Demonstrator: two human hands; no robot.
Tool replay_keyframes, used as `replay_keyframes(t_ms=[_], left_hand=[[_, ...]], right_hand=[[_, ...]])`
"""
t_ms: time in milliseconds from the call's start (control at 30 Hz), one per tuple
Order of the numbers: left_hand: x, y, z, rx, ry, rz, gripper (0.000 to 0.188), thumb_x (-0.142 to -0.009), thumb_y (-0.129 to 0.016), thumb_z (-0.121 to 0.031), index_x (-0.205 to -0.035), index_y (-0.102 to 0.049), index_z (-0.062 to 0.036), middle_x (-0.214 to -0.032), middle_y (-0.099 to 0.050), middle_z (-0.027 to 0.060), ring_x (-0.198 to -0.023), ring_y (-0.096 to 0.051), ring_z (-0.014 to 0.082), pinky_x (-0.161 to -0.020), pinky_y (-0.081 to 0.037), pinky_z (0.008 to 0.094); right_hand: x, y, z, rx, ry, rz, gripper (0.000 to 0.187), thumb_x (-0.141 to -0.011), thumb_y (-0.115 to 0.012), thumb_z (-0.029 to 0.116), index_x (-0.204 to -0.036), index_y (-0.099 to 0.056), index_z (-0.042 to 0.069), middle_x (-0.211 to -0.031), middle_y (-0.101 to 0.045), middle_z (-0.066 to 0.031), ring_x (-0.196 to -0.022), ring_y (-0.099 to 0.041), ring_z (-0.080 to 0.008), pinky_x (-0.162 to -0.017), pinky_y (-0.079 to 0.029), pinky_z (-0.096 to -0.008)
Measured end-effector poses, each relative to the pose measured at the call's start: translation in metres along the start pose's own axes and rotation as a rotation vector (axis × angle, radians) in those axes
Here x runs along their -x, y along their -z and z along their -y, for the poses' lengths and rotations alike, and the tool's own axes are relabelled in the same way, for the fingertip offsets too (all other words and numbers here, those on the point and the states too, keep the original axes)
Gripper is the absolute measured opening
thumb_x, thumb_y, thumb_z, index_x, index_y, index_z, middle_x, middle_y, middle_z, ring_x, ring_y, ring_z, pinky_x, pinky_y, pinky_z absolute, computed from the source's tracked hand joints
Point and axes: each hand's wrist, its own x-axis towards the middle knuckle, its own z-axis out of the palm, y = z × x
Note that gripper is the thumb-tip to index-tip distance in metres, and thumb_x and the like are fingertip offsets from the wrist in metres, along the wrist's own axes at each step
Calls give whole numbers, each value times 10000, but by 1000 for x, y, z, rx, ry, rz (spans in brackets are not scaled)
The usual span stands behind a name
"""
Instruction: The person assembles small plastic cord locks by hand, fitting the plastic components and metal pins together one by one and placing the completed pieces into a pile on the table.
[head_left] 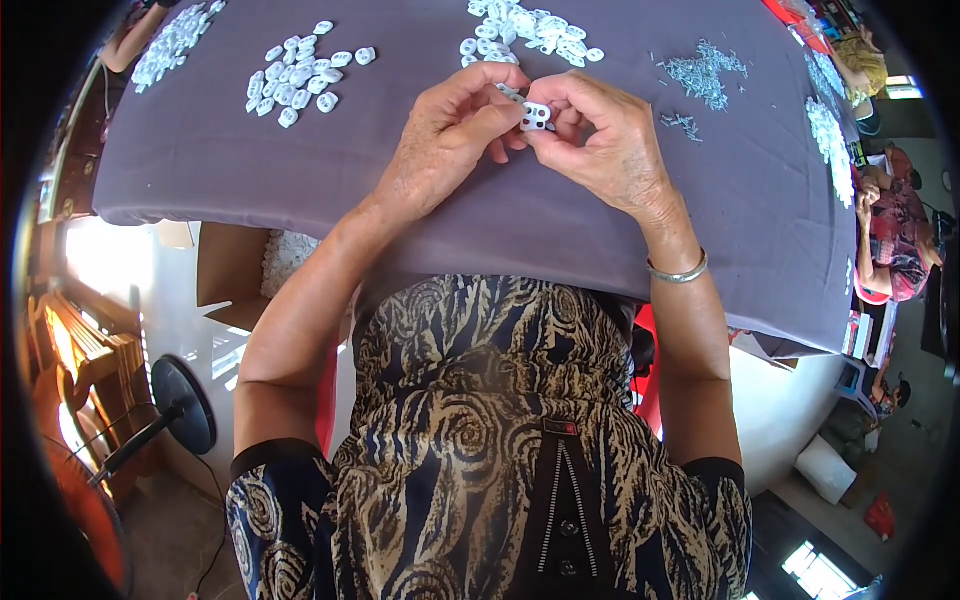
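Both my hands meet over a table covered with a grey-purple cloth point(200, 150). Between the fingertips of my left hand point(447, 140) and my right hand point(600, 140) sits a small white plastic piece point(536, 115) with holes; both hands pinch it. A thin metal part pokes out just above it. Right behind my hands lies a heap of the same white pieces point(530, 32). A second heap of white pieces point(300, 75) lies to the left. My right wrist carries a silver bangle point(680, 272).
A pile of small metal pins point(705, 72) lies at the right of the cloth, with more white pieces point(830, 140) along the right edge and at the far left corner point(175, 42). Another person point(895, 235) sits at the right. A cardboard box point(235, 275) and a fan point(180, 405) stand below left.
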Motion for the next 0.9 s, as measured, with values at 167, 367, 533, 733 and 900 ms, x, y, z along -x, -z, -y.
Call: replay_keyframes(t_ms=[167,367,533,733,900], left_hand=[[-2,0,6,-69,-16,-26,230,-869,-604,-85,-1090,-557,-44,-733,-595,9,-659,-544,72,-615,-466,223],[-3,-1,15,-101,-69,-67,258,-846,-635,-66,-1092,-563,-48,-707,-588,-31,-654,-510,35,-615,-445,200],[-1,-3,14,-66,-66,-78,249,-845,-622,-44,-1089,-570,-44,-698,-549,-54,-662,-474,22,-616,-405,193],[0,-5,9,70,-22,-19,250,-856,-579,-36,-1105,-589,-44,-741,-549,-33,-698,-491,45,-627,-420,213],[0,-7,13,188,31,-39,276,-844,-551,-43,-1114,-612,-49,-754,-558,-23,-703,-505,58,-652,-431,221]], right_hand=[[0,-3,1,52,65,-17,313,-655,-686,-49,-945,-619,45,-680,-544,3,-524,-485,-58,-492,-414,-220],[-2,-5,6,136,133,-3,347,-664,-735,22,-979,-598,69,-731,-535,-5,-530,-496,-81,-492,-428,-235],[0,-9,4,291,132,22,334,-693,-747,113,-972,-571,68,-785,-544,-42,-598,-549,-191,-540,-475,-308],[4,-10,0,383,136,96,270,-749,-710,180,-819,-502,24,-758,-553,-105,-693,-587,-296,-584,-489,-380],[5,-16,0,378,137,97,279,-775,-692,198,-757,-485,11,-683,-577,-145,-668,-603,-315,-572,-486,-398]])
